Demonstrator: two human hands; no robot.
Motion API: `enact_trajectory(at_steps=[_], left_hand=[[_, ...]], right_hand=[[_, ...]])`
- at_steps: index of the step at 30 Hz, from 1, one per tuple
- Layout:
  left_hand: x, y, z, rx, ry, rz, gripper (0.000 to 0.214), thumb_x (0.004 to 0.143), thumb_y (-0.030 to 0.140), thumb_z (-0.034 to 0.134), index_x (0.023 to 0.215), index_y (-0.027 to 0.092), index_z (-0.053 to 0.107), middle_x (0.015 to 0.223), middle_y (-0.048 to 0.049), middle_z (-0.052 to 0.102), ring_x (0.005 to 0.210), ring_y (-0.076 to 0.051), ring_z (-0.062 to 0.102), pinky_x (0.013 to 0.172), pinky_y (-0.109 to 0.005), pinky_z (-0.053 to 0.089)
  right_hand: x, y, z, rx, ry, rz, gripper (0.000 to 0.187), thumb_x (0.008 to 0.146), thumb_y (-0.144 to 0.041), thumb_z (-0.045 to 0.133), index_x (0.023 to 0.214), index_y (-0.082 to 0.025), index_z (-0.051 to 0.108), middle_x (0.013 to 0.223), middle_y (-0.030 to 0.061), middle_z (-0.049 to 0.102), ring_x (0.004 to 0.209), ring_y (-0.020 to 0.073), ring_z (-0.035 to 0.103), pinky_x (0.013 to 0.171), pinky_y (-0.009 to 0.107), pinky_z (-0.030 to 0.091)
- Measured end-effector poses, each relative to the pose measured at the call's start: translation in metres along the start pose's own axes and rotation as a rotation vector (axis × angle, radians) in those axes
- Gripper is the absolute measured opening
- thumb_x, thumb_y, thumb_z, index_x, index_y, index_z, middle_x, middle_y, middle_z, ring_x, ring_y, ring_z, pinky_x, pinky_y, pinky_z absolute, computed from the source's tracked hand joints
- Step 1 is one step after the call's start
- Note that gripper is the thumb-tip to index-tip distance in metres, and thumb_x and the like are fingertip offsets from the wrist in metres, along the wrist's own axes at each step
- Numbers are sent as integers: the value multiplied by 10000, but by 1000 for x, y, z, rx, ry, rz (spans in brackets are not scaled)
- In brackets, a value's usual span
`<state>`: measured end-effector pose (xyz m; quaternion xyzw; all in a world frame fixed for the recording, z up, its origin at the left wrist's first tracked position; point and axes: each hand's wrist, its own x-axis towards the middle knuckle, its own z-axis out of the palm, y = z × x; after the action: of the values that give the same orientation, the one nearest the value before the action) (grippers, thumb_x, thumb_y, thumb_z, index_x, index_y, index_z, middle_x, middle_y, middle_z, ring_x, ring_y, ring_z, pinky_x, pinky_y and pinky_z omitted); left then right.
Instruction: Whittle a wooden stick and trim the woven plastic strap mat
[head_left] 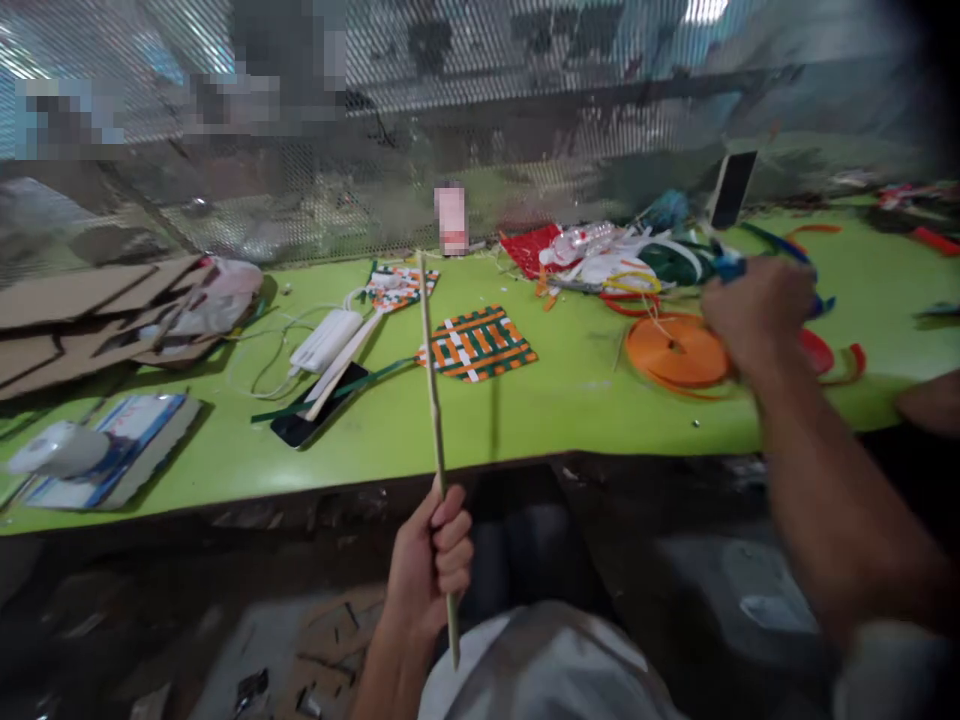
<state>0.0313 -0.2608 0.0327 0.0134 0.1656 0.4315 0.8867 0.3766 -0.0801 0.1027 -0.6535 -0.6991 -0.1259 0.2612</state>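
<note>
My left hand (435,555) is closed around a thin, pale bamboo stick (433,380). The stick stands nearly upright in front of the table edge, its lower end showing below my fist. On the right, my right hand (761,305) is stretched over the table with fingers curled on a small blue-handled tool (729,265); blur hides its exact kind. Close to that hand lies an orange coil of flat strip (675,350). Behind the stick, a woven piece (487,345) of orange, green and white strips lies flat. A smaller woven piece (401,288) is farther back.
On the green table (585,415) lie a phone (319,405), a white power strip (326,340) and a blue-white box (120,450). Cardboard (90,310) is stacked at left. Loose strips and a plastic bottle (581,243) lie at back right, before a mesh screen (360,190).
</note>
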Motion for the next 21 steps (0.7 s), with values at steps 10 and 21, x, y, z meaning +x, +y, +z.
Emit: enact_trajectory(at_steps=[10,21], left_hand=[[38,-19,25,328,60,9,658,793,594,805,673,214,281,512,121,162,401,-26,33,315,-134,102],[41,-38,34,469,225,118,667,781,716,751,682,219,317,479,129,184,385,-24,46,305,-119,96]], right_hand=[[-63,-85,12,33,-203,-346,62,708,-195,598,766,-210,614,663,45,637,625,203,551,607,323,242],[-68,-117,26,24,-348,-330,146,778,-196,596,863,-185,714,760,77,726,652,212,604,594,298,244]])
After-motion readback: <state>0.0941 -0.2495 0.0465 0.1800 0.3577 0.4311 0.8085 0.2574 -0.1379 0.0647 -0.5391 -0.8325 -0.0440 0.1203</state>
